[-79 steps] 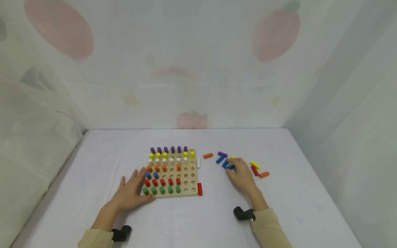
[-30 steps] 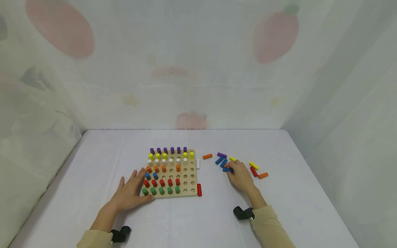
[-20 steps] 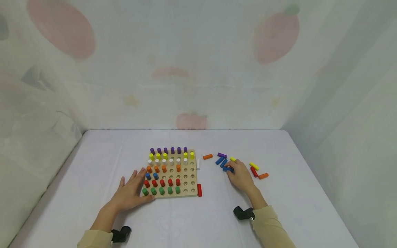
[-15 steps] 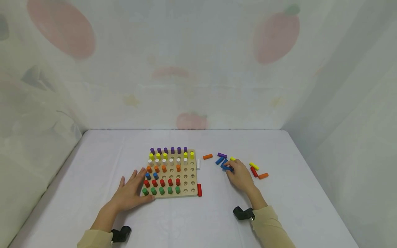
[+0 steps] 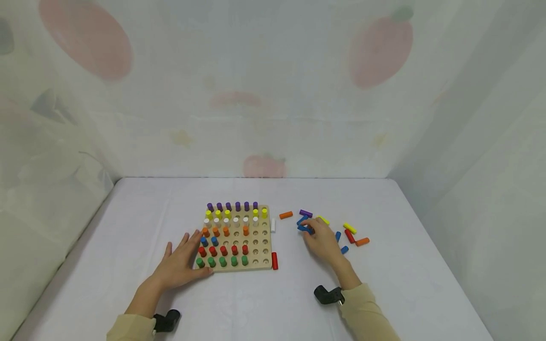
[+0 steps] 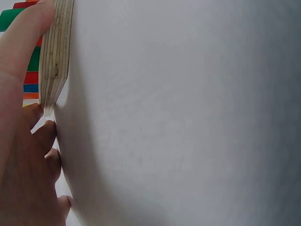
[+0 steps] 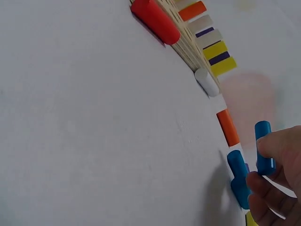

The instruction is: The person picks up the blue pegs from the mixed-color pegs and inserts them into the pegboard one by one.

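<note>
My left hand (image 5: pixel 179 265) rests at the near left corner of a wooden pegboard (image 5: pixel 251 267). Its thumb touches the front edge and its spread fingers reach along the left side. Rows of coloured pegs stand in the board, among them purple, yellow, white, orange, blue, red and green ones. To the right of the board, my right hand (image 5: pixel 324 242) pinches a blue peg (image 7: pixel 265 148) between thumb and fingers, just above the table. Close beneath it lie two more blue pegs (image 7: pixel 239 162), partly overlapping in the right wrist view.
A white peg (image 5: pixel 273 225) and a red peg (image 5: pixel 275 260) lie by the board's right edge. Orange (image 5: pixel 286 215) and purple (image 5: pixel 305 213) pegs lie farther back. Right of the right hand are loose yellow, red, orange and blue pegs (image 5: pixel 344 249).
My right hand has shifted left and now pinches a blue peg among the loose ones. Two blue pegs have come into sight to its right. The left hand has stayed put.
</note>
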The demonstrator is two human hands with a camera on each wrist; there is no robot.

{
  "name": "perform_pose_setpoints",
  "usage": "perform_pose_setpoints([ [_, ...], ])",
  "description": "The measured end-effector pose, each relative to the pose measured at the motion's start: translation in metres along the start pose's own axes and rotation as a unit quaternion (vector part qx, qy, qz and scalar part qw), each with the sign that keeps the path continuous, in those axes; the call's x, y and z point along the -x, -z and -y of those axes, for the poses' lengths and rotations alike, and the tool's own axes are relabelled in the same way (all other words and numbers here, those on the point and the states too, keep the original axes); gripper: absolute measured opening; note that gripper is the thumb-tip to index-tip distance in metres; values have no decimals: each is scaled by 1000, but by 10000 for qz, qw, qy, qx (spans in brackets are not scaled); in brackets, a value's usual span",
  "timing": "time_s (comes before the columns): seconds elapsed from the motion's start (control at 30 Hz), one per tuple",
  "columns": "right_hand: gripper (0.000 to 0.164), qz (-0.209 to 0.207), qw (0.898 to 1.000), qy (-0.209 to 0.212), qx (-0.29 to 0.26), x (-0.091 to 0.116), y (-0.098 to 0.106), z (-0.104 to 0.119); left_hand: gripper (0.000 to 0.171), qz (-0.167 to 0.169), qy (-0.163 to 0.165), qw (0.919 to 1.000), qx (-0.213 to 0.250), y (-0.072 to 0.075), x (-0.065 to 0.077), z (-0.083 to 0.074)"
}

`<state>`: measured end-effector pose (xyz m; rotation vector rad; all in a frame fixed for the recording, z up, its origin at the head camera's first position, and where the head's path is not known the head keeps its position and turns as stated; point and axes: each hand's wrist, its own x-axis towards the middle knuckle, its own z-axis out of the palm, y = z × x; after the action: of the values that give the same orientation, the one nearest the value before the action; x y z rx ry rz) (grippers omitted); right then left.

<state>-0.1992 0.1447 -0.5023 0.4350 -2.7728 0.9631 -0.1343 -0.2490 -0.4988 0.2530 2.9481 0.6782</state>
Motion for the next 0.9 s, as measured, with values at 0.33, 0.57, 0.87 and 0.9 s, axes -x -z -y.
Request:
perform_pose_setpoints([
  [0.33,22,46,9996,27,-263,-6,-12,16,107,-4,-2,10000,-21,0,0,0],
  [0.57,22,115,9986,-96,-501,-9,-17,29,107,-23,-20,10000,-1,0,0,0],
  [0.87,21,114,9964,88,-835,-14,-20,42,106,-36,-54,10000,-51,-1,0,0],
  [0.9,20,91,9963,103,-853,-14,-21,44,106,-38,-58,10000,-51,0,0,0],
])
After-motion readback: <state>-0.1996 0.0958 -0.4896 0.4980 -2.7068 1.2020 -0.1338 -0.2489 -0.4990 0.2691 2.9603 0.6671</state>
